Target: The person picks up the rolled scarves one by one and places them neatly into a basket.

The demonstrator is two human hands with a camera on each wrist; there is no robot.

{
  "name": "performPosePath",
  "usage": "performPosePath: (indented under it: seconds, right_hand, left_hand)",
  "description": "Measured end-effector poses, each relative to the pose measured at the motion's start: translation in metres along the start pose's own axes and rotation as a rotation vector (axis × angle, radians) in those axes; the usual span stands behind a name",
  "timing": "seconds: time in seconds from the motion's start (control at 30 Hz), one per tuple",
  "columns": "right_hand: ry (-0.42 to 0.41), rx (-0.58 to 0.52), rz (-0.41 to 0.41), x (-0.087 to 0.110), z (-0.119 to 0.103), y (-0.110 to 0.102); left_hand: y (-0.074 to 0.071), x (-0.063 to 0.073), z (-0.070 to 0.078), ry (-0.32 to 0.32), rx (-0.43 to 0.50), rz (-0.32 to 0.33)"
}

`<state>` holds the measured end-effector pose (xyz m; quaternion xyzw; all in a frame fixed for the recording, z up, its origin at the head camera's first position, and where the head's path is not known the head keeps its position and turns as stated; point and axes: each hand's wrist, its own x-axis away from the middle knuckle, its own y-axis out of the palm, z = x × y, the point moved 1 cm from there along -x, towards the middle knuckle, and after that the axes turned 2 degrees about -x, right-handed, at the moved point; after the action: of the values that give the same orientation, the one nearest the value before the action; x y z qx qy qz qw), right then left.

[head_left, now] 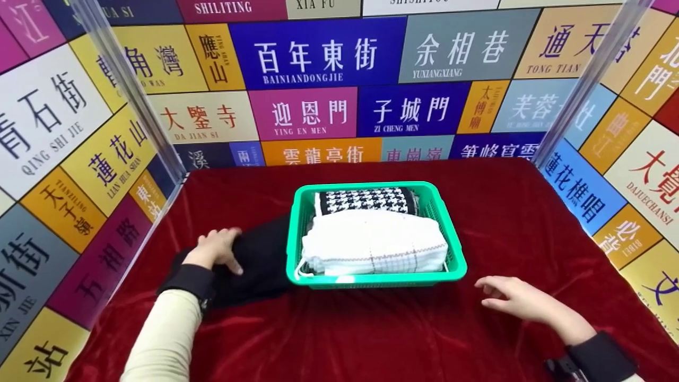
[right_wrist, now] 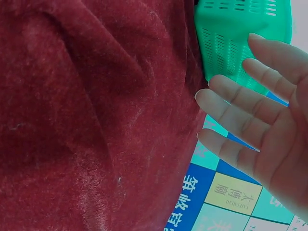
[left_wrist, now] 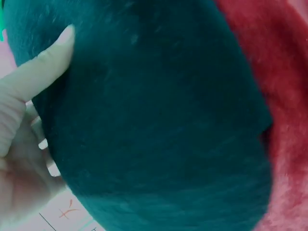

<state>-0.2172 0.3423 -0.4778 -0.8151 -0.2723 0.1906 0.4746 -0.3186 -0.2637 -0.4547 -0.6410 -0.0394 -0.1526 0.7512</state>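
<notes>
In the head view my left hand is at the left part of a folded black cloth, its thumb and fingers spread apart. The left wrist view shows the thumb over the cloth, which looks dark teal there, and the other fingers by its edge. A green plastic basket stands to the right of this cloth, partly against it. Inside lie a white cloth bundle with a checked band and, behind it, a black-and-white houndstooth cloth. Right of the basket, my right hand hovers with relaxed fingers, holding nothing.
Dark red velvet covers the table and lies in wrinkles. Panels printed with street names stand behind and at both sides. Clear upright posts rise at the two back corners.
</notes>
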Motion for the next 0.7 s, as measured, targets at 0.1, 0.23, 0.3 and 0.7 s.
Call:
performPosePath:
  seconds: [0.1,0.23,0.3,0.7]
  right_hand:
    - [0.018,-0.006,0.007,-0.001,0.000,-0.003]
    - [0.011,-0.002,0.059,-0.002,0.000,-0.007]
    - [0.001,0.004,0.081,-0.002,0.000,-0.008]
    - [0.036,-0.004,0.099,-0.003,-0.003,-0.014]
  left_hand:
    - [0.001,0.000,0.001,-0.035,-0.017,-0.083]
    - [0.007,-0.003,0.001,-0.089,-0.010,-0.132]
    - [0.010,-0.005,0.000,-0.091,-0.013,-0.126]
    - [0.021,-0.006,-0.013,0.057,-0.060,0.174]
